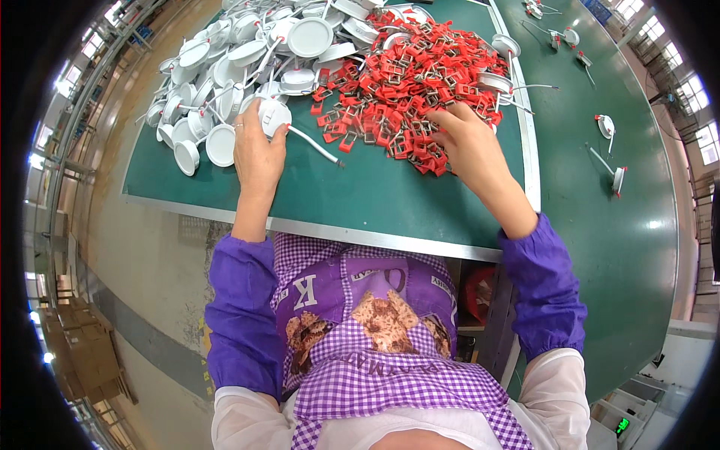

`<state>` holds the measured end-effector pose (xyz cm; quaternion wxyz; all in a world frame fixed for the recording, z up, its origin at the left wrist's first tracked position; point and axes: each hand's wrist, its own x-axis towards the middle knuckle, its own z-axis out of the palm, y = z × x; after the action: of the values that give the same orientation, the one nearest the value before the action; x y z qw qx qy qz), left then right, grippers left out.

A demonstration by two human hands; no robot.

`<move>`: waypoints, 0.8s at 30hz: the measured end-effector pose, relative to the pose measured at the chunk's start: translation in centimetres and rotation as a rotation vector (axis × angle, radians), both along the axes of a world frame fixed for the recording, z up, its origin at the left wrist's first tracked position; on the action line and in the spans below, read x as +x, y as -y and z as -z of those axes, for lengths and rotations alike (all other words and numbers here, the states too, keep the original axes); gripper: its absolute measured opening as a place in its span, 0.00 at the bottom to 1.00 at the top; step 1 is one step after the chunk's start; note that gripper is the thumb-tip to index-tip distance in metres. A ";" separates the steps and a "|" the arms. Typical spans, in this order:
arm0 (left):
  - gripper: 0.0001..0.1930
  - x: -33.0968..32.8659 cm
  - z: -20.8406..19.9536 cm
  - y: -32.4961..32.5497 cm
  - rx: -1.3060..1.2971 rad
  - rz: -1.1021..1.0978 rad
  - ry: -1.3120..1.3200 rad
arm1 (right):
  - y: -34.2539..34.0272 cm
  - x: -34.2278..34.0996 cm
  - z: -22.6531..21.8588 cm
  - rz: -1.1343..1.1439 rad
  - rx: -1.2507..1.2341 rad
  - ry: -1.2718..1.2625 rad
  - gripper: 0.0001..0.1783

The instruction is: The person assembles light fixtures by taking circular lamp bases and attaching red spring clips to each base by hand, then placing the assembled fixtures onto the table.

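Note:
My left hand (257, 154) is closed around a round white downlight (273, 118), thumb and fingers on its rim. A white cable (313, 145) runs from the lamp to the right, over the green table. My right hand (466, 139) reaches onto a heap of red plastic clips with metal springs (409, 94). Its fingers are bent and apart, touching the heap's right side; no clip shows held in them. Some clips at the heap's left front are blurred. A big pile of white downlights (310, 37) lies behind and left of my left hand.
The table (315, 202) has a metal front edge below my hands. A pale raised strip (529, 150) parts it from a green surface (592, 247) at right, where several downlights (605, 126) with cables lie scattered. Cardboard boxes (82, 349) stand on the floor at lower left.

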<state>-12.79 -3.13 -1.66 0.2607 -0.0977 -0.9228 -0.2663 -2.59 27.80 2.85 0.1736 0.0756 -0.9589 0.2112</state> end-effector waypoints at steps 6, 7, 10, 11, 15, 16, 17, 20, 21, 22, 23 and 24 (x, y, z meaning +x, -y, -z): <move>0.26 0.8 -0.2 1.7 0.575 0.121 0.215 | 0.5 -2.9 1.6 0.031 0.149 0.219 0.19; 0.23 2.6 -2.2 1.3 0.770 0.125 0.249 | 0.4 -2.7 1.7 -0.003 0.102 0.152 0.14; 0.15 6.6 -4.1 0.3 1.246 0.339 0.453 | -0.3 -1.9 2.0 -0.019 0.028 0.040 0.13; 0.15 8.3 -4.6 -1.0 1.405 0.414 0.546 | -0.6 -1.7 2.4 0.021 0.016 0.011 0.10; 0.17 13.4 -1.8 -3.9 1.668 0.595 0.981 | 0.6 1.2 0.3 0.040 -0.258 0.035 0.10; 0.17 14.4 -1.4 -4.7 1.719 0.592 1.067 | 1.0 1.9 -0.1 0.037 -0.388 0.059 0.09; 0.17 15.1 -1.2 -5.4 1.717 0.579 1.092 | 1.5 2.6 -0.3 0.036 -0.519 0.082 0.08; 0.16 15.7 -0.9 -6.6 1.633 0.554 1.136 | 3.7 5.6 -1.1 0.024 -0.672 0.150 0.06; 0.15 15.7 -1.0 -6.7 1.553 0.541 1.141 | 4.0 6.1 -0.6 0.009 -0.669 0.140 0.06; 0.15 15.7 -1.0 -6.9 1.553 0.538 1.147 | 4.2 6.5 -0.5 0.013 -0.670 0.144 0.06; 0.14 15.7 -1.0 -7.1 1.470 0.511 1.088 | 4.5 6.8 -0.6 -0.016 -0.630 0.084 0.06; 0.14 15.6 -1.1 -7.2 1.388 0.485 1.029 | 4.8 6.9 -0.6 -0.046 -0.589 0.023 0.06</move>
<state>2.83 4.11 -0.61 -0.2480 0.0212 -0.5110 -0.8228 4.34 23.05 3.44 0.1721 0.0414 -0.8563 0.4852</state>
